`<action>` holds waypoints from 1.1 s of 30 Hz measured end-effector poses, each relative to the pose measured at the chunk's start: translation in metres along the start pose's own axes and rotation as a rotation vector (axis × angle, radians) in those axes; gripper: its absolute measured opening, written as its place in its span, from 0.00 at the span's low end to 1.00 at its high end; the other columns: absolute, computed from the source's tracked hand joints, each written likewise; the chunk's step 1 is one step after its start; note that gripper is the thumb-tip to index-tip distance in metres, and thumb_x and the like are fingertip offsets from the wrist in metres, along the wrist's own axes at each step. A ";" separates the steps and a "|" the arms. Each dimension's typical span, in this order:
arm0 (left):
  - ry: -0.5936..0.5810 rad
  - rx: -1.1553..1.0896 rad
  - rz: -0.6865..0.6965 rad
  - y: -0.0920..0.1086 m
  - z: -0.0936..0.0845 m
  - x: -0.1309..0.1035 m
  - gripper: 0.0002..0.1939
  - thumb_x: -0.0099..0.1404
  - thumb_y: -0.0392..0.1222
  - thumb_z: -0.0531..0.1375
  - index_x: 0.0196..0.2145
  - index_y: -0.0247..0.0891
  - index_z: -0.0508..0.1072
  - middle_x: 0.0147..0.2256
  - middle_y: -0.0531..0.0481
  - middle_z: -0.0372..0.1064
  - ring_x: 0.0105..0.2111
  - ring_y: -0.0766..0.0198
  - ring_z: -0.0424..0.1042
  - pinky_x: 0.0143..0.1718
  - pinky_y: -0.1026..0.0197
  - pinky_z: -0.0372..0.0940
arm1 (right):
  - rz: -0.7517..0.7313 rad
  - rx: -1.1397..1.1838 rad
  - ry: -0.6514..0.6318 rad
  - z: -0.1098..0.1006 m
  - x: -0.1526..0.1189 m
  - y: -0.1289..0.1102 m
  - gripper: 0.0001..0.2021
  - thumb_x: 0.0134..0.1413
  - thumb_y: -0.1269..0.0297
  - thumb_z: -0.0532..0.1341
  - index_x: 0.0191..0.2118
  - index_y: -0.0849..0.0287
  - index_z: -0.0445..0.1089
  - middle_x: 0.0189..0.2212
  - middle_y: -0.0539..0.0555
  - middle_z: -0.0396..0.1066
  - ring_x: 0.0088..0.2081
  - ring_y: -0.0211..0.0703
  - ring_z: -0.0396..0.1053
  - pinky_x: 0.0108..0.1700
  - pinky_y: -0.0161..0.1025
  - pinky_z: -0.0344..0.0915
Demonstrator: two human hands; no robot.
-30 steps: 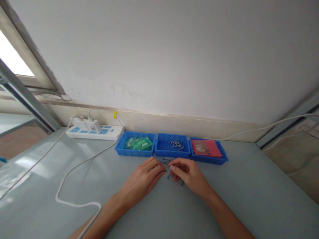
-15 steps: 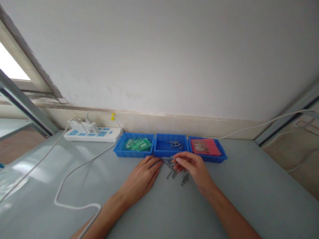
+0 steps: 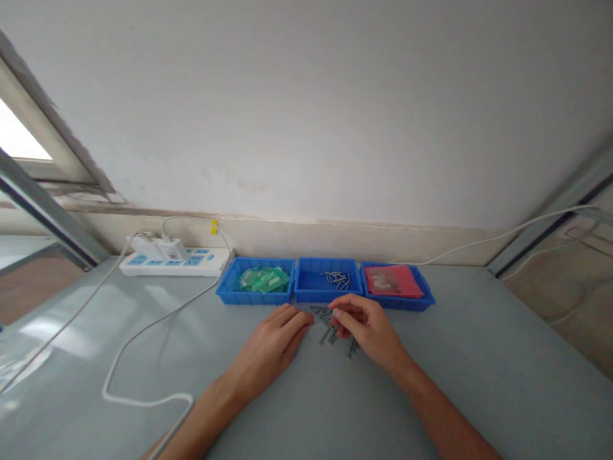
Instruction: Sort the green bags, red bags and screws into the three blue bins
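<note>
A pile of grey metal screws (image 3: 325,319) lies on the table between my two hands. My right hand (image 3: 366,322) is over the pile's right side, thumb and forefinger pinched on a screw that is mostly lost among the others. Just left of the pile, my left hand (image 3: 280,335) rests on the table with its fingers curled together; whatever may be in them is hidden. Behind the pile stands a blue bin (image 3: 306,295) with several shiny screws (image 3: 336,278) inside.
A blue bin (image 3: 253,298) with green packets (image 3: 268,280) stands left, another blue bin (image 3: 428,300) with a red packet (image 3: 400,282) right. A white power strip (image 3: 177,265) sits at the back left. A white cable (image 3: 138,402) runs across the left side to my left forearm.
My right hand has dipped slightly, its fingertips now at the pile. The fingers of my left hand have curled in more. The view has shifted a little.
</note>
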State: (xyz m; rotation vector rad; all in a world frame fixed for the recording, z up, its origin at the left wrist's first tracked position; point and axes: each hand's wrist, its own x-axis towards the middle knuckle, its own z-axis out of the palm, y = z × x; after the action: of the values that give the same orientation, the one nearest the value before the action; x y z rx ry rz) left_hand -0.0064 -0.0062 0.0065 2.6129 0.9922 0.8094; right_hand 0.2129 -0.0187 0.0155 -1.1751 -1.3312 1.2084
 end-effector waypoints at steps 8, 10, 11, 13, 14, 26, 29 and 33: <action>0.040 -0.085 0.081 0.012 -0.001 -0.001 0.09 0.76 0.37 0.51 0.41 0.40 0.71 0.38 0.48 0.71 0.39 0.61 0.71 0.43 0.62 0.67 | 0.035 -0.001 -0.216 0.005 -0.003 -0.004 0.15 0.54 0.51 0.66 0.32 0.60 0.78 0.26 0.53 0.77 0.26 0.39 0.72 0.30 0.36 0.69; 0.039 -0.087 0.073 0.015 0.000 -0.001 0.07 0.76 0.36 0.52 0.43 0.40 0.70 0.39 0.48 0.72 0.40 0.61 0.71 0.44 0.61 0.68 | 0.027 0.016 -0.195 0.004 -0.001 -0.003 0.16 0.54 0.50 0.66 0.30 0.59 0.78 0.25 0.52 0.76 0.25 0.39 0.72 0.30 0.36 0.69; 0.047 -0.083 0.066 0.015 0.000 -0.001 0.06 0.75 0.36 0.53 0.43 0.40 0.70 0.40 0.48 0.72 0.41 0.60 0.72 0.44 0.61 0.68 | 0.026 0.015 -0.172 0.003 -0.001 -0.003 0.16 0.53 0.50 0.67 0.29 0.59 0.78 0.24 0.52 0.76 0.25 0.39 0.71 0.30 0.36 0.69; 0.062 -0.072 0.043 0.016 0.000 -0.001 0.05 0.74 0.37 0.54 0.44 0.40 0.70 0.41 0.47 0.72 0.42 0.60 0.72 0.45 0.61 0.68 | 0.022 0.014 -0.109 0.000 0.001 -0.003 0.15 0.52 0.50 0.67 0.29 0.59 0.78 0.23 0.53 0.76 0.24 0.40 0.71 0.29 0.37 0.69; 0.066 -0.068 0.033 0.016 0.000 -0.001 0.06 0.74 0.36 0.54 0.44 0.40 0.70 0.41 0.47 0.72 0.42 0.60 0.73 0.45 0.61 0.69 | 0.020 0.018 -0.082 -0.001 0.001 -0.003 0.15 0.52 0.50 0.67 0.29 0.59 0.78 0.24 0.53 0.77 0.25 0.40 0.72 0.29 0.37 0.69; -0.127 0.013 -0.054 -0.002 -0.002 -0.001 0.08 0.73 0.36 0.55 0.40 0.39 0.75 0.37 0.47 0.71 0.39 0.57 0.73 0.43 0.58 0.70 | -0.026 -0.063 -0.020 -0.003 -0.001 -0.003 0.14 0.53 0.52 0.66 0.31 0.59 0.77 0.25 0.53 0.76 0.25 0.41 0.73 0.29 0.38 0.70; -0.094 -0.053 -0.067 0.000 -0.002 0.000 0.09 0.73 0.36 0.54 0.39 0.39 0.74 0.38 0.47 0.71 0.39 0.59 0.74 0.43 0.59 0.70 | -0.018 -0.117 -0.024 -0.003 -0.001 -0.002 0.14 0.55 0.52 0.66 0.31 0.59 0.77 0.25 0.53 0.75 0.25 0.40 0.72 0.29 0.37 0.69; 0.052 -0.167 -0.065 0.009 0.002 0.001 0.06 0.72 0.36 0.56 0.40 0.40 0.74 0.38 0.49 0.72 0.40 0.61 0.74 0.43 0.61 0.70 | 0.015 -0.131 -0.134 -0.001 -0.002 0.000 0.14 0.57 0.52 0.65 0.34 0.59 0.78 0.25 0.52 0.76 0.26 0.39 0.72 0.28 0.35 0.68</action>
State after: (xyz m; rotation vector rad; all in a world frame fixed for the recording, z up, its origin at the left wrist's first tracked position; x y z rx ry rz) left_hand 0.0001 -0.0126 0.0085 2.4185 0.9732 0.9076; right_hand 0.2137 -0.0205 0.0152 -1.2150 -1.5231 1.2442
